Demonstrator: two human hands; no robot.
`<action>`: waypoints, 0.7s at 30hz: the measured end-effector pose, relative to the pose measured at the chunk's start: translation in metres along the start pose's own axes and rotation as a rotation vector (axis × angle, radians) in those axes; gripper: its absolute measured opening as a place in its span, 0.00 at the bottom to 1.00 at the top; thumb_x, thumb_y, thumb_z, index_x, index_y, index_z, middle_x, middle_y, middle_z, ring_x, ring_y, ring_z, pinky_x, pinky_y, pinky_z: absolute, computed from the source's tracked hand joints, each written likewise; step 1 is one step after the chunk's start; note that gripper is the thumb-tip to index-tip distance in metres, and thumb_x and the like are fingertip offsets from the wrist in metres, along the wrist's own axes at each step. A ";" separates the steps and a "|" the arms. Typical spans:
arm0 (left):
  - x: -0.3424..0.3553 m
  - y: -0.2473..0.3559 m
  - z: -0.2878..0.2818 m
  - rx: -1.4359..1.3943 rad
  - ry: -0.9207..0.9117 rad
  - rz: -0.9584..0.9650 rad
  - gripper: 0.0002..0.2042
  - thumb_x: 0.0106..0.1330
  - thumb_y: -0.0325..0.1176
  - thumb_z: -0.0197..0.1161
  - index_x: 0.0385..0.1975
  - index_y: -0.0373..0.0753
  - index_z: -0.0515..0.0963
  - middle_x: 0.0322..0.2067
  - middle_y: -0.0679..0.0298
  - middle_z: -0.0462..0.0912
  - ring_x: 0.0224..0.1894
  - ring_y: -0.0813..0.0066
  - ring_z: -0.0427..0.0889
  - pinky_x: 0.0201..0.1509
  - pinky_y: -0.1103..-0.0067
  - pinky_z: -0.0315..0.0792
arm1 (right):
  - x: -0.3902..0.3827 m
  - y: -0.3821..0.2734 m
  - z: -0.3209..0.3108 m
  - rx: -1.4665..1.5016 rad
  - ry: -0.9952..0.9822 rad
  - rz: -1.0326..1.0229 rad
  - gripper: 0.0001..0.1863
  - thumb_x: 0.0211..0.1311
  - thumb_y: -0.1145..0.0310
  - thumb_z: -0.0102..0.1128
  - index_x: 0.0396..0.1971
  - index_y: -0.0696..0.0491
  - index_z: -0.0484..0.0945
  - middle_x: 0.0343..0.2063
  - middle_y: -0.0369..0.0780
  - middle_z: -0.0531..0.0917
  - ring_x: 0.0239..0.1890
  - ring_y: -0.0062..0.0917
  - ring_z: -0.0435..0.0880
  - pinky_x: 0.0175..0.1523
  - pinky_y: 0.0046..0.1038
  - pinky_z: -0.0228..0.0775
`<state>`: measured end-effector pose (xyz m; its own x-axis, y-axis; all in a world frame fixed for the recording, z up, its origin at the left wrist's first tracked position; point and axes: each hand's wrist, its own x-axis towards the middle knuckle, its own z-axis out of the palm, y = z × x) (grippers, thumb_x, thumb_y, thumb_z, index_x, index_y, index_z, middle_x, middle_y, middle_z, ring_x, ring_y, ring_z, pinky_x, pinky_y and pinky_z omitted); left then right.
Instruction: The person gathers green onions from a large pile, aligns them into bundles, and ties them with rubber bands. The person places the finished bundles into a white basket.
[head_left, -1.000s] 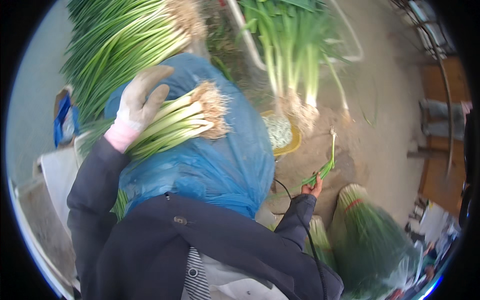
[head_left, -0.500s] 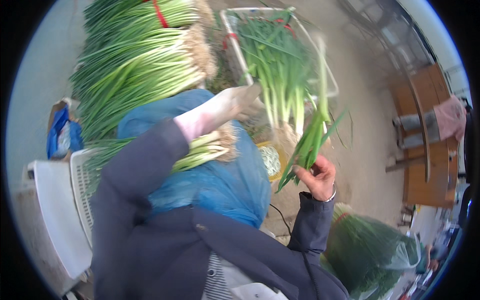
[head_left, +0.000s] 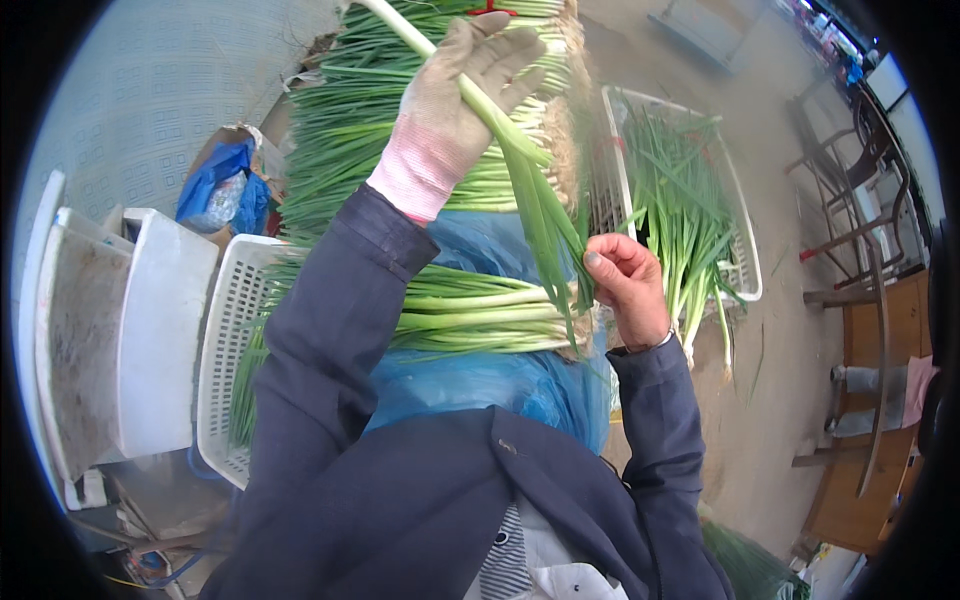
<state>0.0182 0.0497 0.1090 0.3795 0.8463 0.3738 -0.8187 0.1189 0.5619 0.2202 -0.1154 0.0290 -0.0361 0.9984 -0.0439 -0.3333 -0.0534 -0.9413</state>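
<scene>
A single green onion (head_left: 512,140) slants across in front of me, its pale stalk up at the left and its green leaves hanging down. My gloved left hand (head_left: 440,115) has the stalk in the crook of its thumb, with the other fingers spread. My bare right hand (head_left: 632,290) pinches the leaves between thumb and fingertips. Below them, a loose bunch of green onions (head_left: 480,310) lies on blue plastic (head_left: 480,390) over my lap, roots to the right.
Bundles of green onions (head_left: 345,150) are stacked ahead, one tied with red. More green onions (head_left: 685,190) lie in a white crate (head_left: 752,260) at the right. A white slotted basket (head_left: 215,370) and a white box (head_left: 165,330) stand left, near a blue bag (head_left: 225,185). Wooden furniture (head_left: 870,410) is far right.
My left hand has come up from near the right crate to the onion's stalk. The onion has tipped from upright to slanting left. The view has turned.
</scene>
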 end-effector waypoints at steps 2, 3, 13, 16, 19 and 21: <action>0.007 0.023 -0.007 0.005 -0.096 0.046 0.21 0.74 0.47 0.52 0.55 0.35 0.70 0.57 0.45 0.74 0.64 0.51 0.70 0.70 0.57 0.65 | 0.015 -0.008 0.004 0.057 -0.019 -0.041 0.03 0.66 0.73 0.62 0.36 0.55 0.80 0.29 0.31 0.83 0.17 0.06 0.61 0.22 0.14 0.51; 0.009 0.030 -0.010 0.005 -0.103 0.075 0.21 0.74 0.47 0.52 0.55 0.35 0.70 0.57 0.46 0.74 0.64 0.51 0.70 0.71 0.56 0.64 | 0.021 -0.013 0.004 0.090 -0.065 -0.042 0.03 0.66 0.74 0.60 0.36 0.56 0.79 0.33 0.35 0.85 0.16 0.07 0.60 0.20 0.14 0.51; 0.016 0.146 -0.080 -0.232 0.011 0.196 0.26 0.79 0.52 0.36 0.42 0.32 0.72 0.14 0.75 0.60 0.12 0.85 0.54 0.21 0.81 0.56 | 0.065 0.005 -0.012 0.854 -0.232 0.009 0.11 0.77 0.63 0.47 0.41 0.56 0.71 0.25 0.31 0.69 0.19 0.10 0.60 0.27 0.16 0.59; 0.001 0.213 -0.093 -0.157 0.154 0.258 0.18 0.78 0.44 0.45 0.43 0.32 0.70 0.14 0.75 0.60 0.13 0.85 0.55 0.21 0.81 0.56 | 0.053 0.013 -0.034 0.762 -0.134 -0.046 0.10 0.76 0.64 0.48 0.41 0.56 0.71 0.25 0.31 0.70 0.19 0.09 0.60 0.26 0.14 0.60; -0.027 0.268 -0.071 0.192 -0.102 0.112 0.17 0.74 0.37 0.53 0.54 0.32 0.69 0.18 0.75 0.63 0.16 0.86 0.60 0.23 0.82 0.58 | 0.026 -0.002 -0.076 0.225 0.124 -0.117 0.12 0.72 0.61 0.55 0.37 0.55 0.75 0.23 0.28 0.72 0.17 0.07 0.61 0.24 0.13 0.62; -0.050 0.290 -0.041 0.827 0.107 0.048 0.19 0.73 0.41 0.55 0.56 0.34 0.70 0.16 0.72 0.63 0.14 0.85 0.58 0.19 0.83 0.54 | 0.013 -0.030 -0.116 -0.073 0.287 -0.165 0.12 0.71 0.61 0.56 0.38 0.55 0.78 0.24 0.28 0.73 0.17 0.07 0.62 0.22 0.12 0.59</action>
<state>-0.2560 0.0635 0.2234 0.2754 0.8903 0.3626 -0.2369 -0.3027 0.9232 0.3392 -0.0990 0.0176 0.2831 0.9587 0.0284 -0.2434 0.1005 -0.9647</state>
